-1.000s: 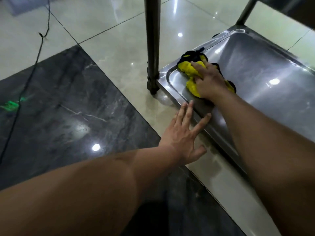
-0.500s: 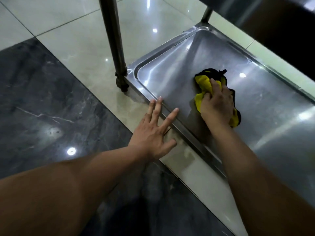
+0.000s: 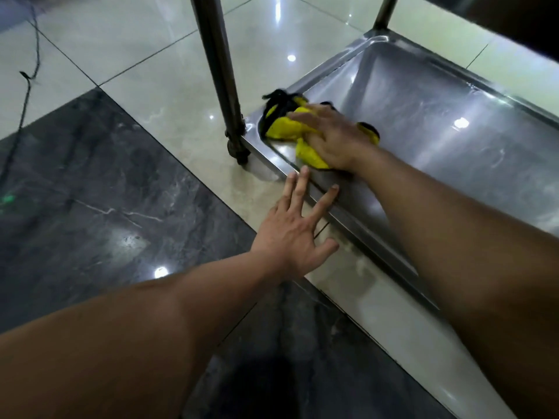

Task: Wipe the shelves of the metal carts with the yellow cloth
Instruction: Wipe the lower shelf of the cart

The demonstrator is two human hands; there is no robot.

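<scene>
While the head camera looks down at the bottom shelf (image 3: 423,116) of a metal cart, the right hand (image 3: 332,137) lies flat on the yellow cloth (image 3: 287,128), its fingers extended and held loosely together, pressing the cloth down into the shelf's near-left corner. That cloth is crumpled, yellow with black edging (a black strip trails off its far-left end), and sits right beside the upright cart post (image 3: 217,71), which ends in a dark foot on the floor. To the near side, the left hand (image 3: 295,234) reaches forward with fingers straight and spread, holding nothing; its fingertips (image 3: 304,172) come up to the shelf's raised near rim, though actual contact cannot be judged. Pale glossy tiles (image 3: 145,46) cover the far floor and dark marble-like tiles (image 3: 90,207) the near left. A thin black cable (image 3: 28,77) runs along the far-left floor.
</scene>
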